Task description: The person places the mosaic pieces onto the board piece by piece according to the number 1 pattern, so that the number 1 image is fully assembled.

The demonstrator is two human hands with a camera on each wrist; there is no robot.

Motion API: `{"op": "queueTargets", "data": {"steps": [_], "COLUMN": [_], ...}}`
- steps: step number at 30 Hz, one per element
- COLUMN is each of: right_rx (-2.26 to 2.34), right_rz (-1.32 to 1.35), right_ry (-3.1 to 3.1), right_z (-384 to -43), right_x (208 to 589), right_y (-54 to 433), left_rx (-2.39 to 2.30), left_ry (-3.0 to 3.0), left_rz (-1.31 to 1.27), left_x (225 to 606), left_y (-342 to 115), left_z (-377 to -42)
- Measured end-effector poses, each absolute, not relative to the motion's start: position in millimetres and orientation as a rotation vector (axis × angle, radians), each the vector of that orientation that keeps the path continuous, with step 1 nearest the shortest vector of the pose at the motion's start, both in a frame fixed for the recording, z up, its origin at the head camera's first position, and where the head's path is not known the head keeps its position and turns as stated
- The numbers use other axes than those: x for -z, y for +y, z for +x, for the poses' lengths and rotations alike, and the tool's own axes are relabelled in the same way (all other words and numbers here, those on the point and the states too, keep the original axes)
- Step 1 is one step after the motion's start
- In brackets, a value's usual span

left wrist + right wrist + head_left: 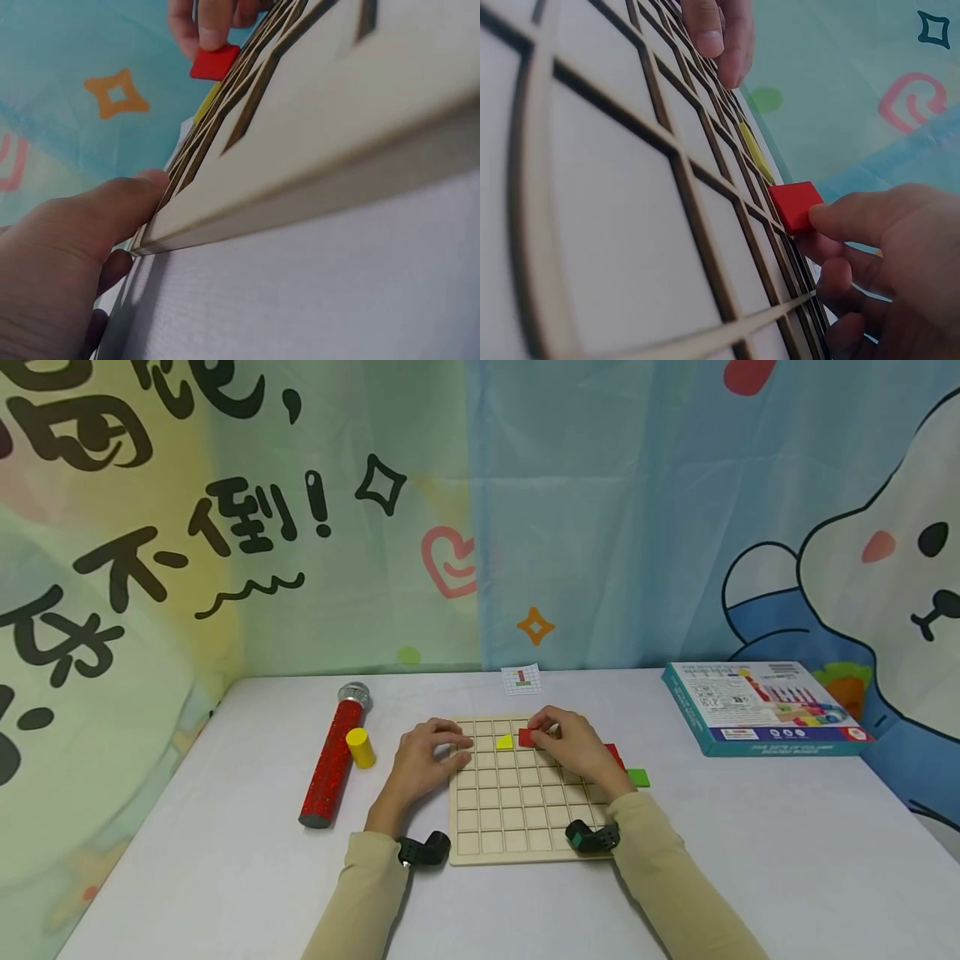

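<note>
A wooden grid board (480, 843) lies flat on the table. My right hand (566, 739) pinches a red square tile (793, 204) between thumb and fingers at the board's far rows. In the right wrist view the tile is tilted against the grid. My left hand (427, 764) rests at the board's left edge, its thumb (142, 191) and a fingertip reaching over the grid. Between the hands, a yellow tile (505, 742) with one curved side sits in a far-row cell. Partly behind the right wrist are a red piece (615, 754) and a green piece (637, 777).
A small card (521, 679) with a printed grid pattern lies beyond the board. Left of it are a red glittery microphone (330, 764) and a yellow cylinder (361, 748). A flat game box (772, 706) lies at the right. A printed curtain (570, 527) hangs behind the table.
</note>
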State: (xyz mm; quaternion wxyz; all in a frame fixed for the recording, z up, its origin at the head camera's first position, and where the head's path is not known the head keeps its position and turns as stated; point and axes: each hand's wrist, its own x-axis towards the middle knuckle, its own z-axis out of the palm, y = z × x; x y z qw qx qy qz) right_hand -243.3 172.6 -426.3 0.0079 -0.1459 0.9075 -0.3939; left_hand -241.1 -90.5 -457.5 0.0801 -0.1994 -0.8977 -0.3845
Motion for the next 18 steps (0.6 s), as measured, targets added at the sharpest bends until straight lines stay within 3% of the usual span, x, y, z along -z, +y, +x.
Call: {"op": "queueTargets", "data": {"steps": [18], "right_rx": [1.085], "right_rz": [-0.451], "right_ry": [2.926], "right_z": [-242.1], "right_x": [428.2], "right_y": [164.8], "left_rx": [1.112], "left_ry": [-2.693], "left_rz": [-0.585], "left_x": [459.0], "left_y": [-89.7], "left_z": [-242.2]}}
